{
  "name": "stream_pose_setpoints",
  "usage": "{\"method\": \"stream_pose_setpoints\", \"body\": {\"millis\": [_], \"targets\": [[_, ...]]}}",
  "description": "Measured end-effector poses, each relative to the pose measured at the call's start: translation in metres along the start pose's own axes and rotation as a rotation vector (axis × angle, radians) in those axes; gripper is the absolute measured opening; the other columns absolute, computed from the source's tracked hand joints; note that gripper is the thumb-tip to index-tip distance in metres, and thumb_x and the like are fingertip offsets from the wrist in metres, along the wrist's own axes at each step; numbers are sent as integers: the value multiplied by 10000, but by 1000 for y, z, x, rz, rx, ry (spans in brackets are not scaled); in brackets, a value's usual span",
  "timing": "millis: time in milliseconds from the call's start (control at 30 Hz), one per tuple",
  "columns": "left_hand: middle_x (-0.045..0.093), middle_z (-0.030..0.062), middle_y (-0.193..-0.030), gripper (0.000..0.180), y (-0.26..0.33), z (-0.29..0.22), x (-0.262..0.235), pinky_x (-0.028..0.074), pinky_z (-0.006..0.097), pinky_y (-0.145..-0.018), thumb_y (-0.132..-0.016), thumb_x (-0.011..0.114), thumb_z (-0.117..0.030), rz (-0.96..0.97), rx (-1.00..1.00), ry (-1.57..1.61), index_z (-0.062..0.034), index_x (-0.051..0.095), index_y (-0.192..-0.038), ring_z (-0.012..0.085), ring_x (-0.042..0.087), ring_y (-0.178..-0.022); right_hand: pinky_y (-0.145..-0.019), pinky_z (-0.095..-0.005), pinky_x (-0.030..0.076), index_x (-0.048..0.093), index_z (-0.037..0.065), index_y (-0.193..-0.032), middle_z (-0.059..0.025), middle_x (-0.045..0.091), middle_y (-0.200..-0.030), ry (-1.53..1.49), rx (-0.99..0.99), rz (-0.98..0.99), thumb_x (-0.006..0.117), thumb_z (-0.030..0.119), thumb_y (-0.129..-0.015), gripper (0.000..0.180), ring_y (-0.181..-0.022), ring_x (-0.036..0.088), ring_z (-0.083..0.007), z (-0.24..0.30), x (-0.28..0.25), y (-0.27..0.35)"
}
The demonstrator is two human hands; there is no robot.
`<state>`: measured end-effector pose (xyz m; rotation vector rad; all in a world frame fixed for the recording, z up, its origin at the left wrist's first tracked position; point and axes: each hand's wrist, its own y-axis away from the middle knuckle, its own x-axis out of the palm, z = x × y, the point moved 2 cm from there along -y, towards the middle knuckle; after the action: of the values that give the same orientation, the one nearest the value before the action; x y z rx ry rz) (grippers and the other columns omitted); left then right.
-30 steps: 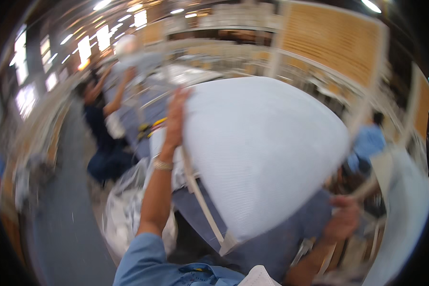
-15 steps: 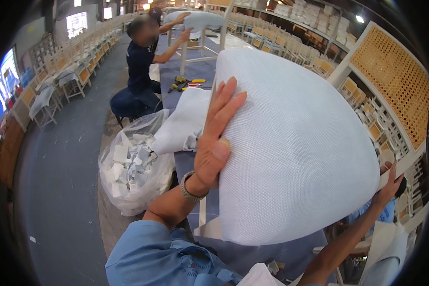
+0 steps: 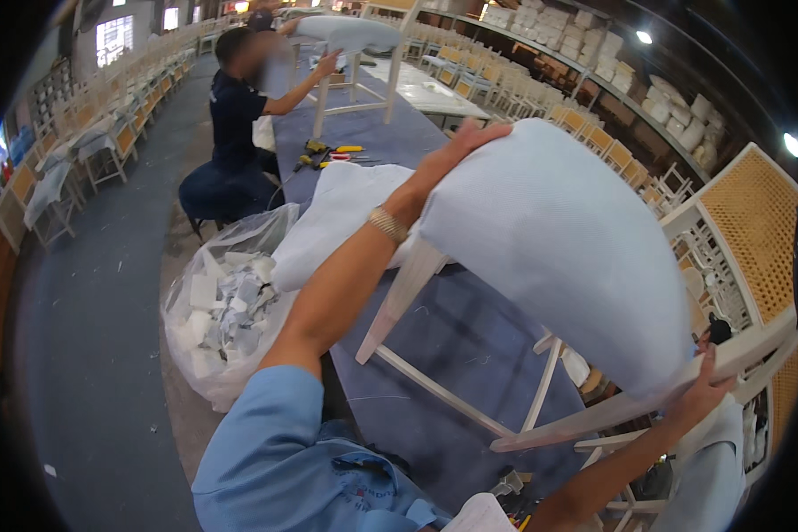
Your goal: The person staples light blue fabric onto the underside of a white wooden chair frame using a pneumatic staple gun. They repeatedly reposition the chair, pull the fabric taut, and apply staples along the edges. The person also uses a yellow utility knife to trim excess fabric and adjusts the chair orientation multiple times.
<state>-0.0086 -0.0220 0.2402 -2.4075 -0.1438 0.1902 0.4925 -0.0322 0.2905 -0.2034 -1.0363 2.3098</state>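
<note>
A pale wooden chair with a light blue padded seat (image 3: 550,230) and a woven cane back (image 3: 749,213) is tilted over the blue-covered table. My left hand (image 3: 457,160) grips the seat's far left corner, its fingers bent over the edge and partly hidden. At the right, my right hand (image 3: 702,395) is closed round the wooden back post (image 3: 727,359) beside the seat. One pale leg (image 3: 402,301) slants down from under the seat, with thin stretchers (image 3: 443,390) joining the legs near the tabletop.
Light blue cloth (image 3: 346,217) lies on the table (image 3: 408,337) beyond my left arm, near pliers and hand tools (image 3: 332,152). A clear bag of scraps (image 3: 230,310) stands left. Ahead, a co-worker (image 3: 239,124) handles another chair (image 3: 350,40). Many chairs line both sides.
The chair has tipped so its seat is seen more edge-on and its legs and stretchers show. My left hand has moved up and away, from the seat's side to its far corner.
</note>
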Motion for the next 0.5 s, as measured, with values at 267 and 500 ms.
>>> {"method": "stream_pose_setpoints", "body": {"millis": [267, 500], "targets": [[499, 150, -1393, 623, 162, 69, 20, 353, 397, -1044, -1102, 235, -464, -362, -37, -3, 20, 379, -1467, 246, 492, -1248, -940, -332, 536, 540, -56, -1339, -150, 683, -1199, -358, 57, 180, 698, 184, -962, 474, -1071, 660, -204, 9, 0, -65], [602, 174, -631, 776, 77, 148, -5, 422, 473, -615, -1102, 243, -539, -580, -242, -295, 46, 592, -730, 261, 590, -608, -770, -303, 550, 570, -23, -1181, -101, 657, -978, -346, -14, 237, 743, 200, -926, 380, -842, 646, -170, -37, 49, -79]]}}
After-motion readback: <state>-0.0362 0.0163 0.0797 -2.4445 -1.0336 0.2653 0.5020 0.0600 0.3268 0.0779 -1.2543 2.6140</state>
